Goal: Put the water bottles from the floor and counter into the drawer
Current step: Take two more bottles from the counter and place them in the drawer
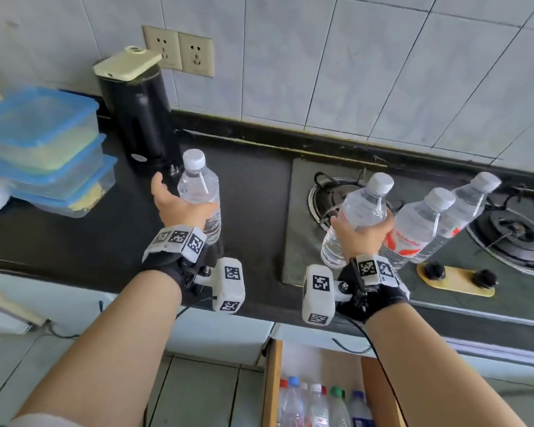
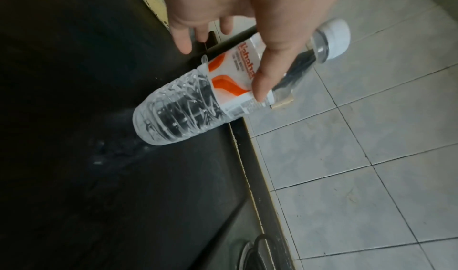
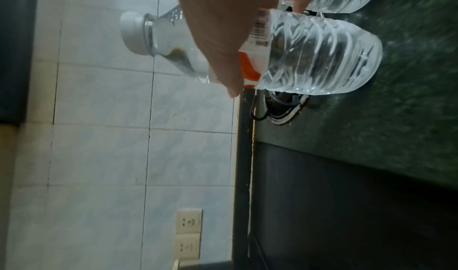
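A clear water bottle with a white cap stands on the black counter. My left hand is beside it: the thumb lies on its orange-and-white label, and the straight fingers stay apart from it. My right hand grips a second bottle round its middle and holds it tilted above the stove's left burner; the right wrist view shows its ribbed base off the surface. Two more bottles stand to its right. Below, the wooden drawer is open and holds several bottles.
A black kettle with a phone on top stands behind the left bottle. Stacked blue-lidded containers fill the counter's left end. The gas stove with knobs takes up the right. Wall sockets sit on the tiles above.
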{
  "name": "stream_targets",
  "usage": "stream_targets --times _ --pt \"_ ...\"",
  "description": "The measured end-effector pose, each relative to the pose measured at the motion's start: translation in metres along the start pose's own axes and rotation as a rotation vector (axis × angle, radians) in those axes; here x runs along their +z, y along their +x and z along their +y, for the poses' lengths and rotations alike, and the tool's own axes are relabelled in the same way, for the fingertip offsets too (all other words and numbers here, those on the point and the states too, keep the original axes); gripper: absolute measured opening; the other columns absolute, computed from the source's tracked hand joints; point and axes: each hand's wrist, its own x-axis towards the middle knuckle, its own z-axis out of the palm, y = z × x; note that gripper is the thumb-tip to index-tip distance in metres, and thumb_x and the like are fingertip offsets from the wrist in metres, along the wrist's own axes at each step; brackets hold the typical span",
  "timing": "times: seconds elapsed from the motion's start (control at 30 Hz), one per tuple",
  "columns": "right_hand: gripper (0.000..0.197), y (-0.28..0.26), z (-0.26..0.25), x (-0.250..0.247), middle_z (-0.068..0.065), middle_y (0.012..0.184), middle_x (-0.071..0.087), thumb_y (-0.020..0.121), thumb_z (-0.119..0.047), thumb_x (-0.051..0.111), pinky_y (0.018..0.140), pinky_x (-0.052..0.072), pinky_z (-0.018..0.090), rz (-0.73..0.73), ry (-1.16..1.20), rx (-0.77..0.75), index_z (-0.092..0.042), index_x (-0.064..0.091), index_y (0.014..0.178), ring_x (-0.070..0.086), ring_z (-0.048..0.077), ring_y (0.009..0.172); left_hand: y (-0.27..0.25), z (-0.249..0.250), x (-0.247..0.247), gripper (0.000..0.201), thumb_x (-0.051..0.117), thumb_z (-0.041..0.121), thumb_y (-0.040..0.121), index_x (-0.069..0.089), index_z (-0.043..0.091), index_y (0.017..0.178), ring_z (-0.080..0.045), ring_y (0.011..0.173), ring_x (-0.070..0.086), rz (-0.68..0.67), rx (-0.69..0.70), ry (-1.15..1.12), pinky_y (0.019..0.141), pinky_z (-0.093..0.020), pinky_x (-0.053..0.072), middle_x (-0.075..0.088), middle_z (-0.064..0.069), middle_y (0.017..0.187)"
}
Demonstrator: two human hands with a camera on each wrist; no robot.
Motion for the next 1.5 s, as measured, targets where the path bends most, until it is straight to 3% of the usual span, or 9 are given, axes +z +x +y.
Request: stream_targets --times 0.17,0.37,0.6,0.8,0.9,1.0,1.2,1.37,1.5 --pt "0.092 0.007 -0.002 -0.002 0.014 0.135 0.039 0.067 -0.015 0.077 0.095 0.038 0.025 -0.029 0.065 -0.005 -0.008 0.019 0.138 0.047 0.022 0.116 0.012 -0.004 0.01 0.079 0.081 0.013 0.059 0.041 0.015 0.126 -0.022 0.111 0.058 -0.084 0.086 0.023 0.098 -0.034 0.044 0.056 -0.005 0.125" --pt "0.088 -0.006 0.007 -0.013 0.006 0.124 0.046 0.07 -0.016 0.076 0.1 0.042 0.034 -0.142 0.116 -0.099 -0.01 0.02 0.137 0.05 0.019 0.112 -0.011 -0.009 0.014 0.074 0.082 0.016 0.059 0.042 0.016 0.121 -0.016 0.103 0.056 -0.129 0.128 0.031 0.088 -0.027 0.043 0.055 0.002 0.115" --pt "0.082 -0.04 0.021 -0.072 -0.007 0.108 0.054 0.067 -0.018 0.08 0.093 0.044 0.029 -0.533 -0.011 -0.259 -0.01 0.03 0.132 0.055 0.014 0.105 -0.118 -0.017 0.024 0.071 0.087 0.024 0.05 0.045 0.03 0.107 -0.01 0.1 0.057 -0.375 0.296 0.084 0.086 -0.024 0.048 0.057 0.005 0.112" --pt "0.067 -0.049 0.077 -0.15 0.012 0.098 0.068 0.065 -0.021 0.08 0.075 0.058 0.043 -0.668 -0.014 -0.071 -0.015 0.041 0.12 0.069 0.03 0.077 -0.215 -0.031 0.05 0.069 0.084 0.034 0.046 0.055 0.023 0.108 -0.007 0.091 0.065 -0.526 0.25 0.084 0.076 -0.022 0.049 0.068 0.008 0.099" --pt "0.067 -0.045 0.125 -0.187 0.001 0.091 0.066 0.067 -0.023 0.079 0.07 0.058 0.035 -0.634 -0.119 0.04 -0.007 0.042 0.12 0.067 0.016 0.07 -0.248 -0.071 0.064 0.06 0.082 0.036 0.043 0.06 0.028 0.098 -0.007 0.087 0.067 -0.566 0.141 0.098 0.077 -0.026 0.052 0.07 0.009 0.092" --pt "0.077 -0.043 0.179 -0.207 0.001 0.095 0.067 0.056 -0.047 0.079 0.079 0.056 0.041 -0.621 -0.328 0.137 -0.019 0.042 0.118 0.068 0.021 0.082 -0.276 -0.124 0.077 0.066 0.082 0.04 0.042 0.06 0.024 0.103 -0.011 0.089 0.066 -0.609 0.067 0.19 0.081 -0.032 0.053 0.07 0.007 0.094" --pt "0.087 -0.051 0.295 -0.213 0.005 0.108 0.062 0.061 -0.041 0.078 0.086 0.053 0.039 -0.651 -0.503 0.354 -0.018 0.033 0.13 0.062 0.023 0.095 -0.298 -0.261 0.096 0.096 0.083 0.06 0.032 0.055 0.025 0.118 -0.017 0.105 0.063 -0.648 -0.206 0.392 0.095 -0.043 0.05 0.067 0.004 0.114" --pt "0.073 -0.062 0.383 -0.202 0.005 0.104 0.058 0.071 -0.037 0.073 0.075 0.047 0.034 -0.659 -0.609 0.529 -0.01 0.032 0.125 0.057 0.022 0.088 -0.293 -0.34 0.103 0.079 0.082 0.044 0.052 0.05 0.022 0.121 -0.013 0.104 0.053 -0.696 -0.279 0.624 0.089 -0.027 0.038 0.055 0.013 0.11" --pt "0.071 -0.054 0.426 -0.184 0.007 0.102 0.055 0.074 -0.036 0.069 0.069 0.045 0.032 -0.679 -0.723 0.542 -0.007 0.029 0.125 0.052 0.022 0.081 -0.277 -0.381 0.112 0.072 0.075 0.061 0.047 0.057 0.03 0.109 -0.016 0.093 0.06 -0.737 -0.272 0.849 0.083 -0.028 0.046 0.064 0.013 0.101"
